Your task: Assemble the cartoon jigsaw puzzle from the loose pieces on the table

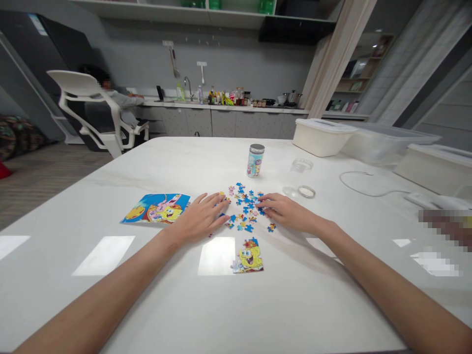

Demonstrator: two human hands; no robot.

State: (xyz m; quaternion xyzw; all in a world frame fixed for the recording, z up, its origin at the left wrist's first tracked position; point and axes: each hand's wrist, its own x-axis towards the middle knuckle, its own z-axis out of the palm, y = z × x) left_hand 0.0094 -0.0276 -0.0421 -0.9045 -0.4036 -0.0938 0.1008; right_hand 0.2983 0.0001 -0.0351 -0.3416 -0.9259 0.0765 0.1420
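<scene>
Both flat hands, left hand (199,219) and right hand (285,212), touch small bumpy cardboard puzzle pieces (245,206) on the smooth shiny desk (110,255), gripping nothing.

Loose puzzle pcs (245,206) – scattered flat on table, mostly blue.

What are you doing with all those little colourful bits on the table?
A person is working on a jigsaw puzzle at a white table. Both hands lie flat among the loose puzzle pieces: the left hand at their left edge, the right hand at their right edge, fingertips touching pieces. A small joined section lies nearer the person. A reference picture lies to the left, and a puzzle tin stands behind the pieces.
</scene>
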